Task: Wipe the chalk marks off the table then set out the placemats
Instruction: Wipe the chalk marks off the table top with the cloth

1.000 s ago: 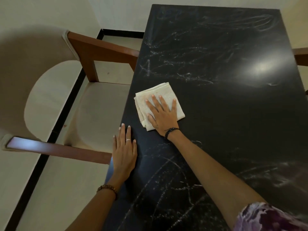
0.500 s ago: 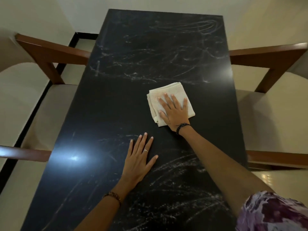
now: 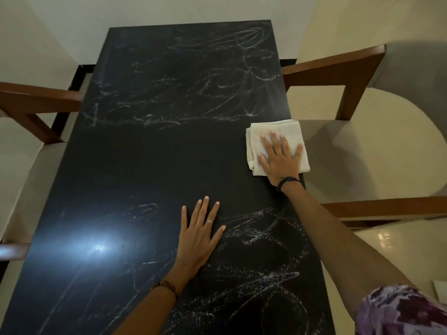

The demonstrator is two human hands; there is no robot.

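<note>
**Table partly wiped: cloth at right edge, chalk at both ends**

Nearest to us we note a purple patterned sleeve [image 3: 396,310] at the lower right, and two bare forearms reaching out over the black table [image 3: 135,165]. The near end of the tabletop carries dense chalk marks [image 3: 261,250], heaviest toward the right side, with fainter strokes on the left around a bright reflection of a lamp.

The left hand [image 3: 198,235] lies flat on the near-middle of the table, palm down, fingers straight and slightly spread, holding nothing. We record a ring on one finger and a beaded bracelet at that wrist.

Beyond it runs a dark band across the table's width that shows no chalk. At the right end of this band sits a folded cream cloth [image 3: 273,131], its outer side overhanging the table's right edge. The right hand [image 3: 280,158] presses down on it, fingers splayed and straight; a dark band circles the wrist.

Farther on, the far half of the tabletop is covered in looping chalk scrawls [image 3: 193,88]. Wooden-framed chairs with pale cushions flank the table, one at the left [image 3: 29,112] and one at the right [image 3: 358,131].
</note>
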